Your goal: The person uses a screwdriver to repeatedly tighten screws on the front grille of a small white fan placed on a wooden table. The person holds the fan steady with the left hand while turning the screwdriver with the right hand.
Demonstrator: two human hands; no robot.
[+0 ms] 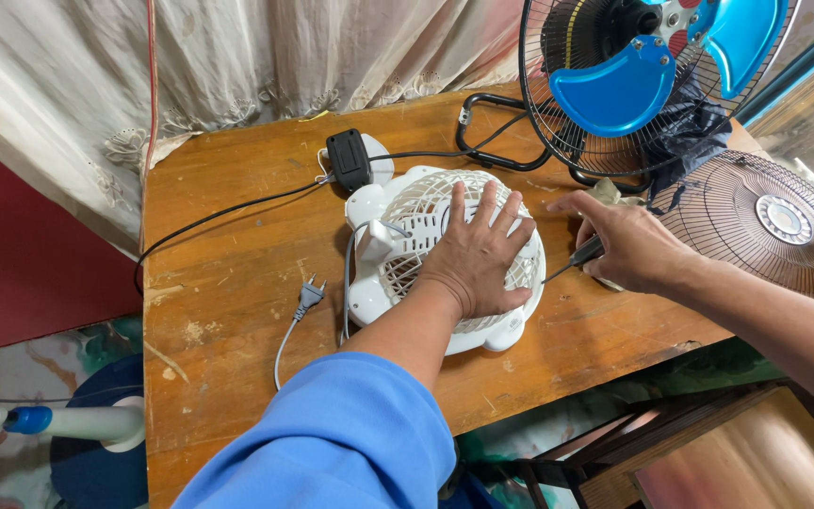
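The left hand (479, 250) lies flat, fingers spread, pressing on the white grille of a small table fan (440, 256) that rests face-down near the middle of the wooden table (228, 283). The right hand (628, 247) grips a screwdriver (572, 259), its tip touching the fan's right rim. The fan's grey plug (309, 294) lies loose, just left.

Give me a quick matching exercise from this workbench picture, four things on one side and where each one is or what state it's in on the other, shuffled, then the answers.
Things:
1. left hand
2. right hand
3. plug
4. blue fan blades

Places or states:
A. lying loose on the wooden table
B. pressed flat on the small white fan
C. inside a black wire cage
D. gripping a screwdriver

Pairs: 1-B, 2-D, 3-A, 4-C
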